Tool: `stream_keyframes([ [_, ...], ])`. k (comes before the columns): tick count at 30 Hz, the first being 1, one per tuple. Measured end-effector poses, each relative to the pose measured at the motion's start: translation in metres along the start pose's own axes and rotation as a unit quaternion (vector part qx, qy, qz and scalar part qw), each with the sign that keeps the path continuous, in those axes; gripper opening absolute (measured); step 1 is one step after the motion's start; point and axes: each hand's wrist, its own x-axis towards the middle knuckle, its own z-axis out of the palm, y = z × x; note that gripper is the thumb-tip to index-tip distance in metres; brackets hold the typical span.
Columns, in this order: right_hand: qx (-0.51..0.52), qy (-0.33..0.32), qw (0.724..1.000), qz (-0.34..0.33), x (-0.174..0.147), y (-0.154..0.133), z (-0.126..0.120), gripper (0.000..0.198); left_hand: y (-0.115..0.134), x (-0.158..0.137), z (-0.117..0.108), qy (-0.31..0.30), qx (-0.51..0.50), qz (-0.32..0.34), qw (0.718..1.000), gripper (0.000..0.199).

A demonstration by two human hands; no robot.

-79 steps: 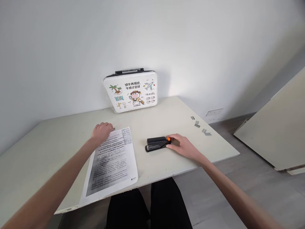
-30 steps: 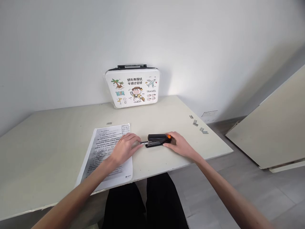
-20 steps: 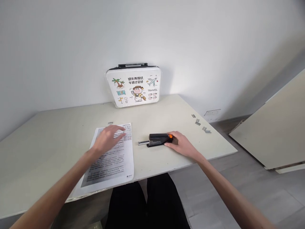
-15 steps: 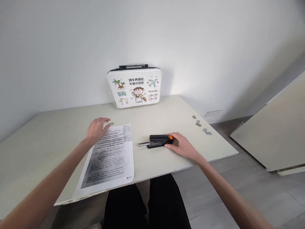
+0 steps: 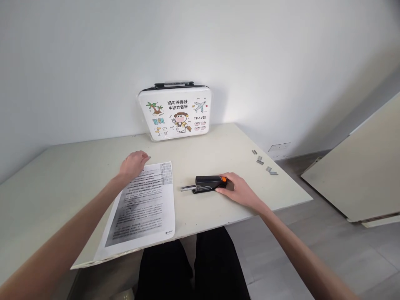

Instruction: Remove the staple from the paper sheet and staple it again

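Observation:
My left hand (image 5: 134,163) is closed in a pinch at the top edge of a printed sheet of paper (image 5: 142,208). A small grey staple strip (image 5: 149,157) pokes out from its fingertips. My right hand (image 5: 239,190) grips the rear of a black stapler (image 5: 208,183), which lies on the table to the right of the paper. The stapler has an orange part at its back end, partly behind my fingers. From its front a metal staple tray (image 5: 187,188) sticks out to the left.
Several loose staple strips (image 5: 260,160) lie toward the table's right edge. A white hard case (image 5: 176,112) with cartoon prints stands at the back, by the wall. The paper reaches the front edge of the table (image 5: 212,146). A pale panel (image 5: 359,171) is beyond at right.
The fingers of my left hand have closed on the staple strip, which lay near the paper's top edge. My right hand and the stapler stay in place.

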Motion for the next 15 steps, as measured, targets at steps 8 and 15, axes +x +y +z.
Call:
stream_keyframes([
  [8, -0.005, 0.005, 1.000, 0.010, -0.001, -0.004, -0.002, 0.033, 0.081, -0.065, -0.011, -0.116, -0.245, 0.021, 0.962, 0.044],
  [15, -0.009, 0.009, 1.000, 0.003, -0.002, -0.004, -0.002, 0.033, 0.106, -0.104, -0.015, -0.196, -0.296, 0.031, 0.934, 0.049],
])
